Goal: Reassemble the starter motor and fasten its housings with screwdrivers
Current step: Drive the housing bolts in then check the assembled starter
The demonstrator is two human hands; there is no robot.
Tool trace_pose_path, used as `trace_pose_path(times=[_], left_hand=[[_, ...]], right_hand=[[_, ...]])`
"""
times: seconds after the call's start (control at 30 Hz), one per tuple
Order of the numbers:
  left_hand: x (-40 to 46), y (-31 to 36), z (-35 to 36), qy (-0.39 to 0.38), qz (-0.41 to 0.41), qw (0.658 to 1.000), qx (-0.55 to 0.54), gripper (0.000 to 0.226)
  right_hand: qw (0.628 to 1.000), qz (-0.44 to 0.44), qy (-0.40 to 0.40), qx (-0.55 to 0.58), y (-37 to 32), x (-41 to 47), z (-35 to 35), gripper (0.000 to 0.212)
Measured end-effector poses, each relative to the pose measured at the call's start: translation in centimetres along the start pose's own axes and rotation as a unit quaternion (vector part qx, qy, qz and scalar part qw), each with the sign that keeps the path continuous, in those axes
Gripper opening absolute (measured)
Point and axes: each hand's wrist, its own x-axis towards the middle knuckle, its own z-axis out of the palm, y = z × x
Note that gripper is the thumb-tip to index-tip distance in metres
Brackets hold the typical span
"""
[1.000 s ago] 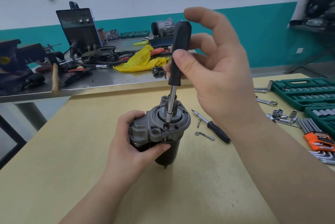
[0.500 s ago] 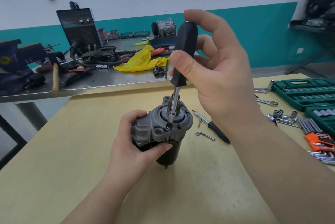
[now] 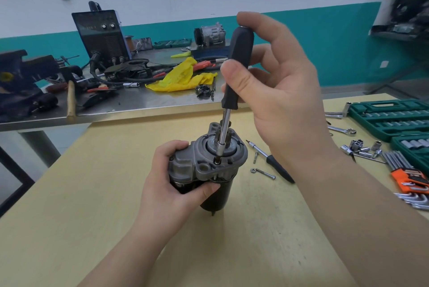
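The starter motor [image 3: 204, 166] stands upright on the wooden table [image 3: 92, 194], grey nose housing on top, black body below. My left hand [image 3: 167, 184] grips its left side, thumb across the front. My right hand [image 3: 274, 91] pinches the black handle of a screwdriver [image 3: 236, 66] between thumb and fingers, index finger over the handle's top. The steel shaft runs down to a screw [image 3: 217, 160] in the housing flange, tip seated on it. A second screwdriver [image 3: 274, 165] lies on the table right of the motor, with a long bolt [image 3: 263, 173] and a short screw [image 3: 255, 157] beside it.
Green socket set cases [image 3: 392, 117] sit at the right edge, with loose sockets [image 3: 362, 148], a wrench [image 3: 341, 129] and an orange hex key set [image 3: 411, 180]. Behind stands a steel bench [image 3: 139, 101] holding a welder [image 3: 102, 36], yellow cloth [image 3: 183, 76], hammer [image 3: 70, 98] and vise [image 3: 21, 80].
The screwdriver handle has tilted from leaning left to leaning slightly right, and my right fingers have shifted around it. The motor and my left hand stayed nearly still.
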Motion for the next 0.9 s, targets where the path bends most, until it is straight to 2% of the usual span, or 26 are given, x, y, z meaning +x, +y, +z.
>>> trace_pose_path(times=[0.13,0.37,0.57,0.8,0.9], left_hand=[[-0.03,0.05,0.00,0.001,-0.002,1.000,-0.002,0.081],[-0.03,0.07,0.09,0.000,-0.001,1.000,-0.003,0.082],[-0.01,0.12,0.04,-0.001,0.001,1.000,-0.003,0.081],[0.01,0.21,0.06,0.000,0.001,1.000,-0.002,0.080],[-0.03,0.24,0.06,0.001,0.001,1.000,-0.001,0.080]], right_hand=[[0.997,0.042,-0.017,0.063,0.13,-0.03,-0.26,0.037],[1.000,-0.001,0.005,0.012,-0.17,-0.01,0.10,0.039],[0.997,0.044,-0.009,0.070,-0.06,-0.01,-0.22,0.035],[1.000,0.014,0.004,0.016,-0.05,-0.16,0.17,0.041],[0.999,0.029,-0.001,0.045,0.03,-0.13,-0.01,0.036]])
